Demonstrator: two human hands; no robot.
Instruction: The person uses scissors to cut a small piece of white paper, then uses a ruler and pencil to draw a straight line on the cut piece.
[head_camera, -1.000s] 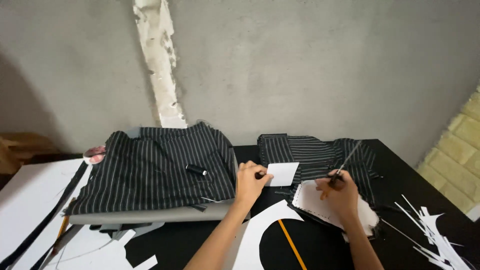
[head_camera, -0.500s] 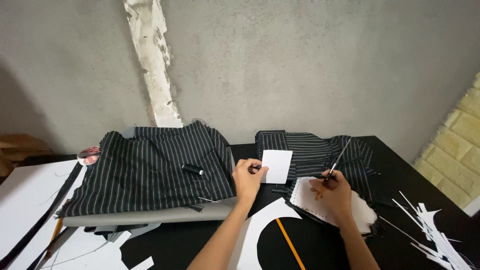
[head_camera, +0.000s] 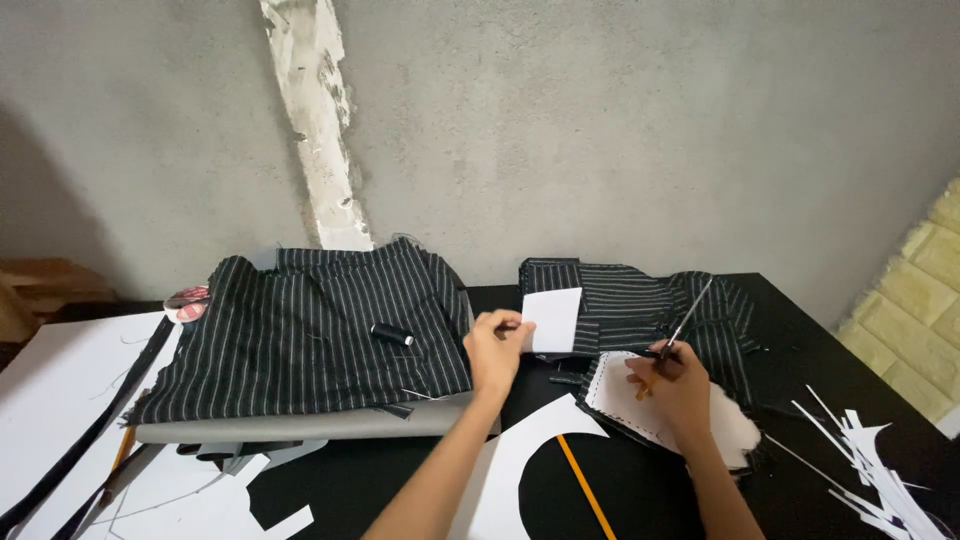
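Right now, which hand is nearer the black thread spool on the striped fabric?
Left. The left hand, holding a white card, is just right of the thread spool; the right hand, holding scissors, is farther right.

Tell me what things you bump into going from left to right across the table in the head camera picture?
White paper sheet → big striped cloth → black thread spool → left hand holding a small white card → right hand with scissors → white paper scraps.
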